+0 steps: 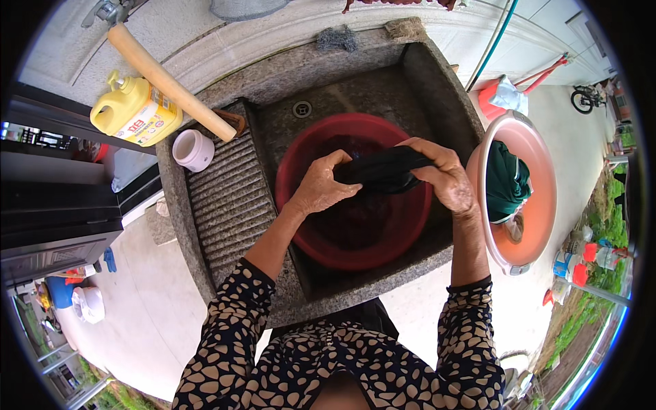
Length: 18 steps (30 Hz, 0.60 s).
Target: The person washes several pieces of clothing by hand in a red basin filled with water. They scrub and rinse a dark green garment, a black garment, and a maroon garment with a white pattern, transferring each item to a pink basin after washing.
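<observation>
Both my hands hold a bunched black cloth (386, 169) above a red basin (290, 160). My left hand (322, 183) pinches its left end between thumb and fingers. At the other end, my right hand (445, 174) is closed around the cloth. What kind of garment or cloth it is, I cannot make out. Dark water (348, 229) seems to lie in the basin, which stands inside a grey stone sink (362, 92). Part of the basin's inside is hidden under my hands and the cloth.
Left of the basin is a ribbed stone washboard (229, 198) with a white tub (193, 150), a wooden rod (171, 82) and a yellow pump jug (133, 113) nearby. To the right stands a pink basin (540, 198) holding dark green clothing (506, 181). A scouring pad (337, 39) rests on the back rim.
</observation>
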{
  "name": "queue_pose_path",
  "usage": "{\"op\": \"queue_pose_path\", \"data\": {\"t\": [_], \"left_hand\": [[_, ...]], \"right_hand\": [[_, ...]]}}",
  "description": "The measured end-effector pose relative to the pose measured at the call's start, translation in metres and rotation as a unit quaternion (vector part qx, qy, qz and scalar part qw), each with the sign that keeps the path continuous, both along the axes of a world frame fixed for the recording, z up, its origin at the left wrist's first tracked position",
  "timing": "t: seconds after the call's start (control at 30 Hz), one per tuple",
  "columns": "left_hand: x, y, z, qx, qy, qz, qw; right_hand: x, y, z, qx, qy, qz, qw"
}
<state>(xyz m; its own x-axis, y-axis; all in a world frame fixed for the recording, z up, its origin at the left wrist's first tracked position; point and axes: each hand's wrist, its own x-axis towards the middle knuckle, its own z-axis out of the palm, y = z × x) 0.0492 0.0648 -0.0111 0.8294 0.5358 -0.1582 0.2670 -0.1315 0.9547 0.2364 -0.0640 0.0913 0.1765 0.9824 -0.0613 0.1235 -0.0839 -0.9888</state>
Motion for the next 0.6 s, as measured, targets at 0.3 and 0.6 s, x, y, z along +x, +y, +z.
{"op": "queue_pose_path", "data": {"t": [0.3,0.6], "left_hand": [[0.007,-0.002,0.030,-0.049,-0.135,0.022,0.989],[-0.059,-0.018,-0.070,-0.059,0.108,0.128,0.984]], "right_hand": [[-0.016,-0.005,-0.030,-0.004,-0.169,0.021,0.985],[-0.017,0.011,-0.101,-0.088,-0.082,0.027,0.992]]}}
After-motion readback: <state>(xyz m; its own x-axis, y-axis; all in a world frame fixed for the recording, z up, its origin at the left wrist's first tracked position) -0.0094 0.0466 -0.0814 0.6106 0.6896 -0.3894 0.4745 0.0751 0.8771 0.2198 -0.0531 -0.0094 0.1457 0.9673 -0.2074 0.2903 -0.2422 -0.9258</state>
